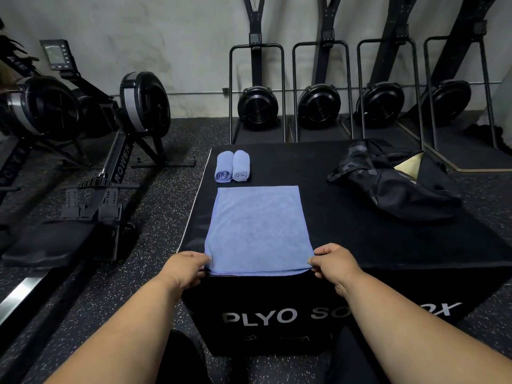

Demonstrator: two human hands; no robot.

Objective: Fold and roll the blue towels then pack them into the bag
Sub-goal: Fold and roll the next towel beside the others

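Down at the near edge of the black plyo box [346,217], both forearms reached forward from the bottom of the view, roughly parallel, wrists a little bent inward. The left hand [185,268] had its grip closed on the near-left corner of the flat blue towel [257,228], fingers curled under the edge and thumb on top. The right hand [336,263] mirrored it, its grip pinching the near-right corner, knuckles turned toward the camera.

That flat blue towel lay spread between the two hands, folded double, with a layered edge showing along the near side, right at the box's front lip. It stretched away from the grips toward the far end of the box, its far edge straight and its surface mostly smooth, with a faint crease near the left side.

Just beyond the far edge sat two rolled towels [232,166], side by side and touching, their spiral ends facing the camera; the left one was a deeper blue, the right one paler. Well apart from the hands, at the far right of the box top, lay the black bag [393,187], slumped on its side, with a pale lining showing at its opening.

Rowing machines [83,112] stood on the speckled floor [171,189] to the left, and upright ski trainers [257,103] lined the wall behind.
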